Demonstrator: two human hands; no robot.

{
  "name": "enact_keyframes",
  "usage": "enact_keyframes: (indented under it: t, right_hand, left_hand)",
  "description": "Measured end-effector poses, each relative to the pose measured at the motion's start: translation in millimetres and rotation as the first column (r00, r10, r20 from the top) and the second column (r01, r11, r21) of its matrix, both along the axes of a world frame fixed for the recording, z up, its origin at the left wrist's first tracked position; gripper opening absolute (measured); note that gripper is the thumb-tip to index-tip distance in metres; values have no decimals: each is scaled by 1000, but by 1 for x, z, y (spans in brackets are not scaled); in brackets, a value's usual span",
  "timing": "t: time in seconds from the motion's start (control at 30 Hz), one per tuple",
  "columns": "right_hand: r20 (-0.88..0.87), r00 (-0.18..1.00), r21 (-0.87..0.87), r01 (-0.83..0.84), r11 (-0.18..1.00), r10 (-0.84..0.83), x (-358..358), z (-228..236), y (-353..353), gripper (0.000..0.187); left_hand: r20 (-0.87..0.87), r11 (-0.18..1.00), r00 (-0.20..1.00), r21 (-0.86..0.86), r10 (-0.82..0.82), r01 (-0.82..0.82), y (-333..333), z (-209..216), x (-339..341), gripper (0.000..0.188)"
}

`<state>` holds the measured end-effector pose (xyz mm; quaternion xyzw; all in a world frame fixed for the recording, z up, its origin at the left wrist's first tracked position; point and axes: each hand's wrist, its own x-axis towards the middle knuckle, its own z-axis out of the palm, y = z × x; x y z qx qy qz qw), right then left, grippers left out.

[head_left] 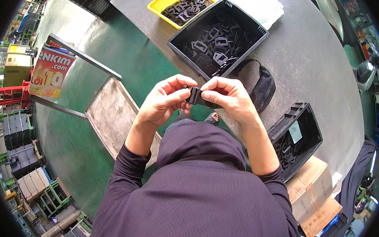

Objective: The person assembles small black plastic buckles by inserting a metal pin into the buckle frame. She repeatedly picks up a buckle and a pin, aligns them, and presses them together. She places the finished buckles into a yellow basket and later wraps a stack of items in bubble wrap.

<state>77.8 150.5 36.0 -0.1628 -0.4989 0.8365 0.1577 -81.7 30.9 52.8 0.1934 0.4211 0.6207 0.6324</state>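
Small black piece held near the large black bin, probably best worked with a light, even pinch that keeps it level, the left hand and right hand angled inward, fingers closed narrowly on its opposite sides.

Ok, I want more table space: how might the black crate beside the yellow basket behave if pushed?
The black crate looks like rigid plastic, so its walls should stay stiff. The jumbled parts inside may slide about. Being wide, it seems unlikely to tip.
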Motion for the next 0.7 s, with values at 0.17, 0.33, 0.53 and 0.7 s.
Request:
enact_keyframes:
  t: [0.17,0.33,0.53,0.7]
  right_hand:
    - [8,1000,12,16,1000,-16,-18,0,3,10]
    - [111,991,78,-81,994,72,-22,-1,11,11]
    - [257,920,611,-392,688,295,-17,-47,41,82]
    - [457,887,595,-355,721,60,19,-102,33,56]
  left_hand:
    - [193,997,979,56,-67,58,-1,-6,-16,23]
    - [108,996,991,53,-76,70,-6,3,-35,22]
    - [-528,982,848,138,-38,130,-38,62,-87,16]
    - [-725,991,675,-105,-137,89,-63,67,-123,16]
